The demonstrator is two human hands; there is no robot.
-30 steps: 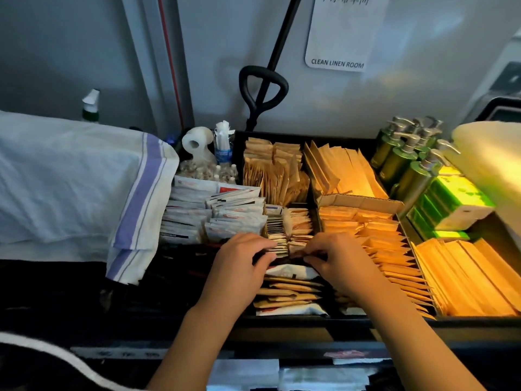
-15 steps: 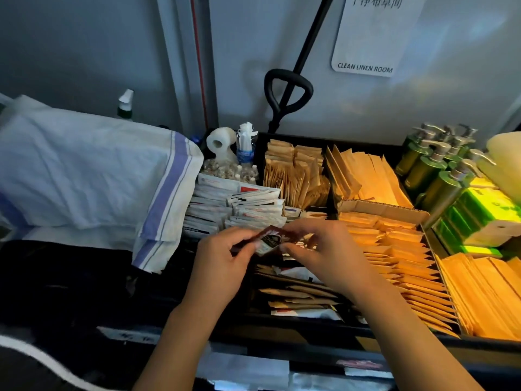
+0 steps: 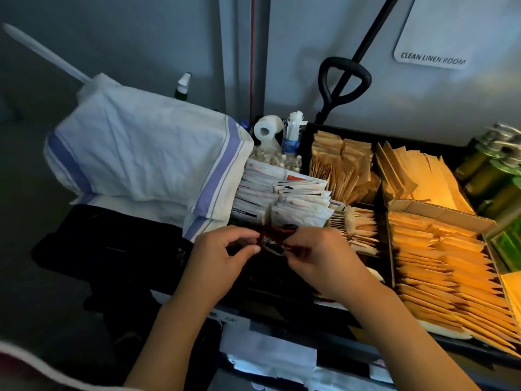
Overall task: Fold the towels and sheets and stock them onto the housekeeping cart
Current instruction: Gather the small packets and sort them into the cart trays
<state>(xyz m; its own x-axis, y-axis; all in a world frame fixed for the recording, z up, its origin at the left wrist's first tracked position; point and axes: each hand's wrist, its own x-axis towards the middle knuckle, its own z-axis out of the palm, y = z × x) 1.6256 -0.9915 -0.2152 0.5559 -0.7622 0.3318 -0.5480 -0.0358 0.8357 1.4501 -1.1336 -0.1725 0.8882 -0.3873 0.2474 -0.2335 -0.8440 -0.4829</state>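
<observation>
Both hands meet over the front of the cart tray, each pinching an end of a small dark red sachet [image 3: 275,239]. The left hand [image 3: 222,255] has thumb and forefinger closed on the sachet's left edge, the other fingers curled beneath. The right hand [image 3: 315,258] pinches the right edge in the same way, so each grip is clamped on the packet. The sachet is blurred; it looks reddish-brown with a darker patch and a pale label, though I cannot tell its printing.

Just behind the hands stand rows of white sachets [image 3: 284,198] packed upright in their compartment. To their right are smaller tan packets [image 3: 362,224], then a cardboard box of orange-lit envelopes [image 3: 439,249] running toward the near right corner. Farther back are brown paper packets [image 3: 338,167] and a fan of larger tan sleeves [image 3: 417,170].

The folded towel [image 3: 146,153] lies on the left of the cart top, touching the white sachets' compartment. It is white, creased, with a blue-violet stripe along each end, and its right edge droops over a second folded layer below.

Behind it stand a toilet roll [image 3: 266,129], a small bottle [image 3: 183,87] and a black looped handle [image 3: 342,80]. Green pump bottles [image 3: 490,170] crowd the far right. A sign [image 3: 432,59] on the wall reads CLEAN LINEN ROOM.
</observation>
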